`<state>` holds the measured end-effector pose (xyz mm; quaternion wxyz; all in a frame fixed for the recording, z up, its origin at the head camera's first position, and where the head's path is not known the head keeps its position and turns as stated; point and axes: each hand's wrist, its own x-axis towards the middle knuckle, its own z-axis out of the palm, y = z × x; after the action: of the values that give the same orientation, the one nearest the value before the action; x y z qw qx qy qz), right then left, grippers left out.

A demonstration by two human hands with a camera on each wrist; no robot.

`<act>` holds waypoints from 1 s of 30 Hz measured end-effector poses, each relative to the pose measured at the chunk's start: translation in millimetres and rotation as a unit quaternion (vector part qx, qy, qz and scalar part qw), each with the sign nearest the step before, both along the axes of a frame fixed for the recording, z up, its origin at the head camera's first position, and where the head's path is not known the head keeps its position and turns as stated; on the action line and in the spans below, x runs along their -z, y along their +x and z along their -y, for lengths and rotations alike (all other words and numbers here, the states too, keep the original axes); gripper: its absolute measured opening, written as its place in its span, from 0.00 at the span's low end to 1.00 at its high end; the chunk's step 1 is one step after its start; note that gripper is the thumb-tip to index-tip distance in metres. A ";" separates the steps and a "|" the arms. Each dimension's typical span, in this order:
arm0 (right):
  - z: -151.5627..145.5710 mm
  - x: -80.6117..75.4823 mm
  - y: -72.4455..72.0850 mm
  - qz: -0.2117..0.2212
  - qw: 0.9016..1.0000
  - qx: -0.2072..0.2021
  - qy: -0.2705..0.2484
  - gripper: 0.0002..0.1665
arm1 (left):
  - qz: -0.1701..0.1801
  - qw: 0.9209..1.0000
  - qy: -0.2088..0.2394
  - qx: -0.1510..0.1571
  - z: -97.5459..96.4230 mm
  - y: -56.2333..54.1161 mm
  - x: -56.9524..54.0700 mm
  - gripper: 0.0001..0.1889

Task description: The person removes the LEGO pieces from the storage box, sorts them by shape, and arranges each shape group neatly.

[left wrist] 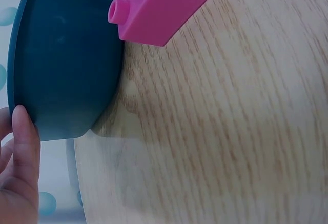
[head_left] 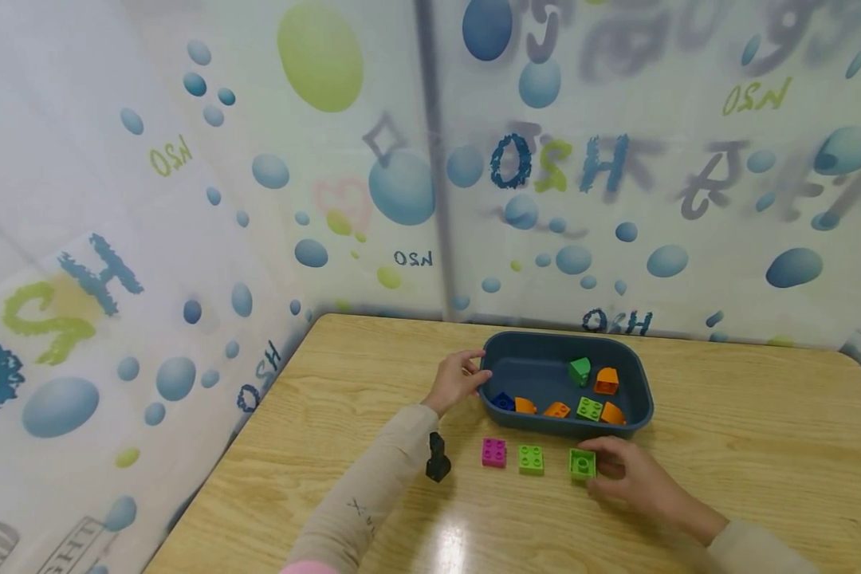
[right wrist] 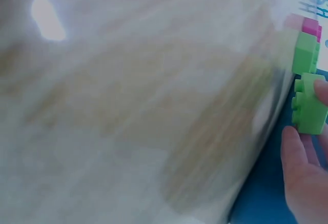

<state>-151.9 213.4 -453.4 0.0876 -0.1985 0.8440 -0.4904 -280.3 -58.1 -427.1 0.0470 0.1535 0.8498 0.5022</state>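
Observation:
My left hand [head_left: 456,381] pinches the left rim of a dark blue tray [head_left: 638,375]; in the left wrist view its thumb lies on the outer wall. In front of the tray, my right hand [head_left: 634,476] grips a light green building block [head_left: 583,464] between thumb and fingers. Its hollow underside faces the head camera, and in the right wrist view its studs point left. Left of it on the table are another light green block [head_left: 531,460], studs up, and a pink block [head_left: 494,452]. The pink block [left wrist: 161,11] also looms large in the left wrist view.
Inside the tray lie a green piece [head_left: 579,371], several orange pieces [head_left: 607,380], a light green block [head_left: 589,409] and a dark blue piece [head_left: 502,401]. A black object [head_left: 438,458] stands beside my left sleeve. Printed curtains [head_left: 373,279] hang behind the wooden table [head_left: 359,375].

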 end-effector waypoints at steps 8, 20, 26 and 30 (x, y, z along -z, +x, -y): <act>-0.1 -4.1 -1.3 -0.069 0.997 -0.004 0.018 0.25 | 0.002 1.000 -0.001 -0.004 0.1 -0.2 0.2 0.22; 3.9 -3.7 -0.9 -0.085 0.995 -0.020 0.042 0.25 | -0.001 1.000 0.000 -0.003 -0.1 0.4 -1.2 0.22; 8.9 -1.3 -2.3 -0.130 0.986 -0.015 0.102 0.25 | -0.003 1.000 0.005 -0.002 -0.1 0.9 -1.2 0.22; 12.5 3.9 -2.3 -0.158 0.982 -0.005 0.105 0.23 | -0.005 1.000 0.006 0.002 0.4 0.2 -1.1 0.22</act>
<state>-154.3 200.9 -457.3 -0.0242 -0.2673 0.8931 -0.3611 -280.1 -58.5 -425.9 0.0430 0.1581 0.8465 0.5065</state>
